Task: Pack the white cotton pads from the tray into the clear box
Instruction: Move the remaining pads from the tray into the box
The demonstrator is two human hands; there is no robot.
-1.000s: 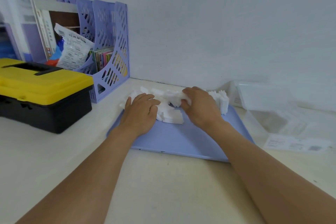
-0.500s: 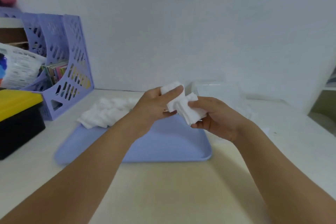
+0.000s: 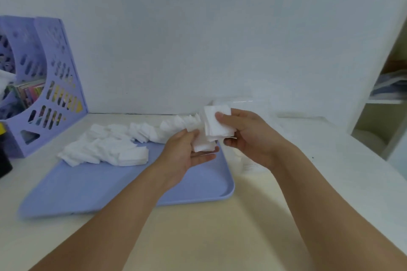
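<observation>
Above tray's (image 3: 123, 185) right edge: both hands hold pads.
Right hand (image 3: 248, 136) pinches stack (image 3: 217, 123); left hand (image 3: 187, 152) grips some; clear box (image 3: 244, 105) at 12 o'clock, nearer right.

Both hands raised — left (image 3: 187, 152) and right (image 3: 244, 136) pinching.

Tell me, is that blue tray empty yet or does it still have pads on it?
Not empty. A heap of white pads lies along the far side of the tray, while each hand, left and right, holds some.
</observation>
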